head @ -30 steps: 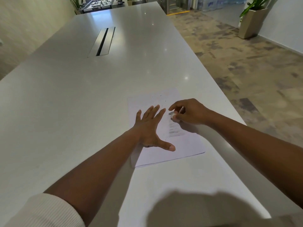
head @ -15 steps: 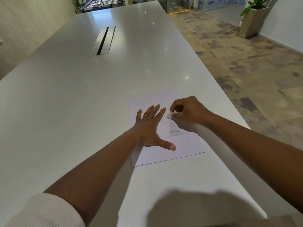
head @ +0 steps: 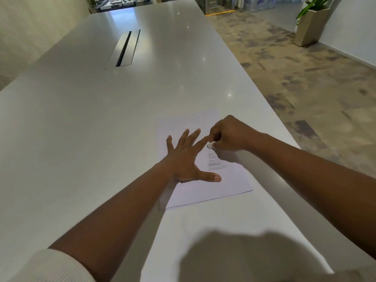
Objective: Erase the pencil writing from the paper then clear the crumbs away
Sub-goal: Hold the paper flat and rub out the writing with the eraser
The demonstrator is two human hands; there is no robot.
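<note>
A thin stack of white paper (head: 230,184) lies on the white table (head: 101,129) near its right edge. Grey pencil writing (head: 213,159) runs down the sheet's middle, and a few dark crumbs (head: 200,121) dot its far end. My left hand (head: 187,157) lies flat on the sheet with fingers spread, pressing it down. My right hand (head: 232,134) pinches a small white eraser (head: 209,146) against the paper at the top of the writing, right beside my left fingertips.
A metal cable hatch (head: 123,49) is set into the table's middle, far ahead. The table's right edge runs close to the paper, with patterned floor beyond. A potted plant (head: 311,23) stands at the far right wall.
My right hand with the eraser has shifted slightly left and away along the writing, closer to my left fingertips. My left hand has stayed flat on the paper.
</note>
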